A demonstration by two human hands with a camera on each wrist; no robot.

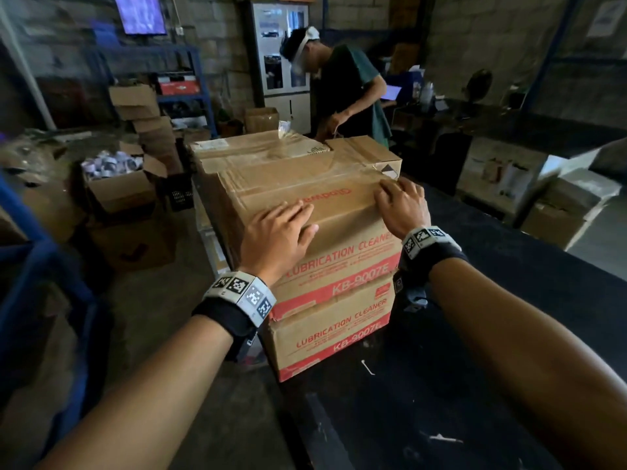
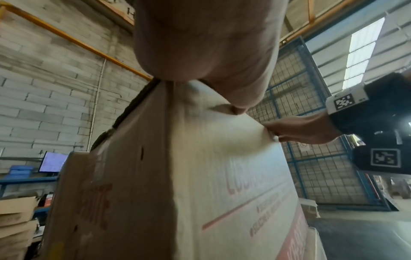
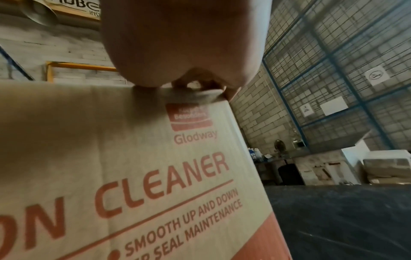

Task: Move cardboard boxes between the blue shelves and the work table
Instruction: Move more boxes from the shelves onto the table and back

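Observation:
Two cardboard boxes printed "LUBRICATION CLEANER" stand stacked on the black work table. My left hand lies flat on the top of the upper box near its front left corner, fingers straight. My right hand rests on the same top at the right edge, fingers slightly bent over the tape. The lower box sits at the table's left edge. The left wrist view shows my left hand's palm pressed on the upper box. In the right wrist view my right hand touches the top edge of the upper box.
A larger taped box stands right behind the stack. Another person works at its far side. Open boxes crowd the floor at left by a blue shelf frame. More boxes sit beyond the table at right.

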